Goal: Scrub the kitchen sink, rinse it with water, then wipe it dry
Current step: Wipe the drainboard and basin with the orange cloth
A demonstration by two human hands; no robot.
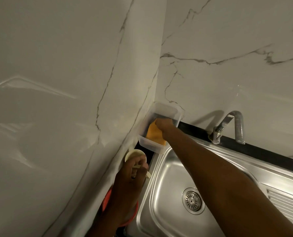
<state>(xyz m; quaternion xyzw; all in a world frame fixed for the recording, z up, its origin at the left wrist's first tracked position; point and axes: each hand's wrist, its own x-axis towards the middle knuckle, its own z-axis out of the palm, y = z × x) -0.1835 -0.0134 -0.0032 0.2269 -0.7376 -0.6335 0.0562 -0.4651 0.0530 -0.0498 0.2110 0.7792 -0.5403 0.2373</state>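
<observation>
The steel sink (168,177) is set in the black table (262,151), in a corner of white marble walls (74,65). At its far left corner a clear box (159,149) is placed, and an orange sponge (155,134) is leaned inside it. The sponge's top is touched by the right grip (162,124); whether it is clenched cannot be told, as the fingers are hidden. A cream bottle (134,153) by the wall is grasped by the left grip (130,177). A red thing (106,200) is seen under that arm. The tap (234,124) is fixed behind the sink.
</observation>
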